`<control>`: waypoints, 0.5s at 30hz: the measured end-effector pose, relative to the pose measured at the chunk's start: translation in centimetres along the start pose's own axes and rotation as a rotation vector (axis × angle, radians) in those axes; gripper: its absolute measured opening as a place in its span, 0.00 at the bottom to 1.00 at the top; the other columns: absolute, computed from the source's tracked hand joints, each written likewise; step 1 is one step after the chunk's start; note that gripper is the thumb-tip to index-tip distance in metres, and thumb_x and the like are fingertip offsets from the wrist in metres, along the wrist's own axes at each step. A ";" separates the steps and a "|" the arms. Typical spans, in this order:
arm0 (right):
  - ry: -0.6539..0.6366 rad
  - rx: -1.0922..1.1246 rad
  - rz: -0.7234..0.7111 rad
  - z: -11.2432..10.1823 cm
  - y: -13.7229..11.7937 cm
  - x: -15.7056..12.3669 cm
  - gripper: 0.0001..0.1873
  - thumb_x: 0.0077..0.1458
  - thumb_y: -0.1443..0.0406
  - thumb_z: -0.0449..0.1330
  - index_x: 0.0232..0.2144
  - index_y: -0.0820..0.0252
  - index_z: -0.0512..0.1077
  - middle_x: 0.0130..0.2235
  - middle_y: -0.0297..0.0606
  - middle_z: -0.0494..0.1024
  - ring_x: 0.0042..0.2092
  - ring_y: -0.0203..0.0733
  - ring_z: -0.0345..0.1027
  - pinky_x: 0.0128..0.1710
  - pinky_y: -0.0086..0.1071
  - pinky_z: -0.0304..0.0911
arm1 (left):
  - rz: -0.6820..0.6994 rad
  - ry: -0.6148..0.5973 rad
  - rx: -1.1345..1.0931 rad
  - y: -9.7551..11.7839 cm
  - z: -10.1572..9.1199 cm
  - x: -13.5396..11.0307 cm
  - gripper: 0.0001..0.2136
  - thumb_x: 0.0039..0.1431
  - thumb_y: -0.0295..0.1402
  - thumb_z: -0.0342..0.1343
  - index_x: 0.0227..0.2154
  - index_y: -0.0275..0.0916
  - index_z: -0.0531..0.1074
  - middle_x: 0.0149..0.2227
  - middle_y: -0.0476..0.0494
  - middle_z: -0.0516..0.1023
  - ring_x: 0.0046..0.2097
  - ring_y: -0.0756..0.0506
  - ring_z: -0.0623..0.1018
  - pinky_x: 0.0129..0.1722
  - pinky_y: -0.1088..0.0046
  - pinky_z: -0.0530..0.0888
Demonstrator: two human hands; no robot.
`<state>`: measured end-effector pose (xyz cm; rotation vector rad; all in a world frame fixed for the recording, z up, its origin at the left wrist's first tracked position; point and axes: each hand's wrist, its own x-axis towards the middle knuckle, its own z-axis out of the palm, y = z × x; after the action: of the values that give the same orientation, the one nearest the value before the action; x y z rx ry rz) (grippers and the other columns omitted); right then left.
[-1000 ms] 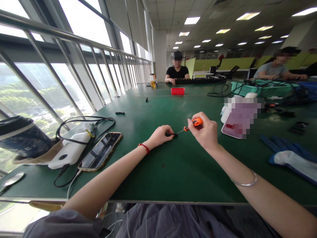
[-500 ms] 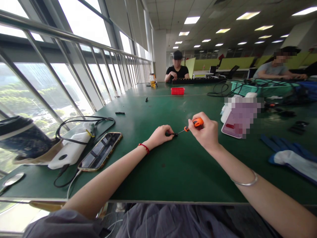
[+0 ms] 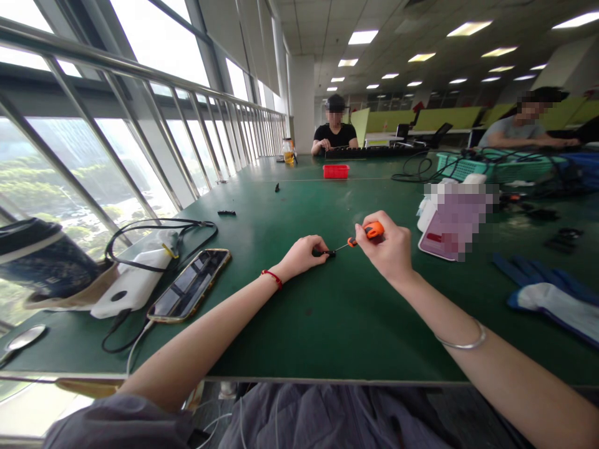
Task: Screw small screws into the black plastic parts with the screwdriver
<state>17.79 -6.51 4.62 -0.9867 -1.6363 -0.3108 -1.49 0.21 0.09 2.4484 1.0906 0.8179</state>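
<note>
I log one small black part [image 3: 329, 253], pinched by the left hand [image 3: 299, 254]. At its 3 o'clock: orange-handled screwdriver [image 3: 369, 231], gripped in the right hand [image 3: 389, 251].

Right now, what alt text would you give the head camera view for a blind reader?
A person's left hand holds a small black part on a dark green table while the right hand holds a small orange-handled screwdriver with its tip at the part. A gold-edged smartphone lies to the left, blue and white fabric gloves to the right.
</note>
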 end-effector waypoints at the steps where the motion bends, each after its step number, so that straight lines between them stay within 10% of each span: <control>1: -0.001 0.001 -0.001 0.0 0.0 0.0 0.10 0.53 0.60 0.55 0.24 0.56 0.61 0.18 0.28 0.66 0.19 0.32 0.59 0.21 0.25 0.54 | 0.000 0.002 -0.001 0.0 0.0 0.0 0.05 0.51 0.33 0.56 0.28 0.37 0.73 0.32 0.46 0.76 0.34 0.48 0.74 0.34 0.73 0.71; 15: -0.050 0.006 -0.079 -0.1 0.0 0.0 0.07 0.52 0.63 0.56 0.24 0.56 0.62 0.19 0.28 0.66 0.19 0.31 0.59 0.21 0.25 0.54 | 0.001 0.006 -0.022 0.1 0.0 0.0 0.05 0.50 0.33 0.56 0.28 0.37 0.73 0.31 0.46 0.76 0.33 0.48 0.74 0.34 0.74 0.71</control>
<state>17.84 -6.63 4.63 -0.9341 -1.7232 -0.3367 -1.47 0.10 0.17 2.4303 1.0766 0.8341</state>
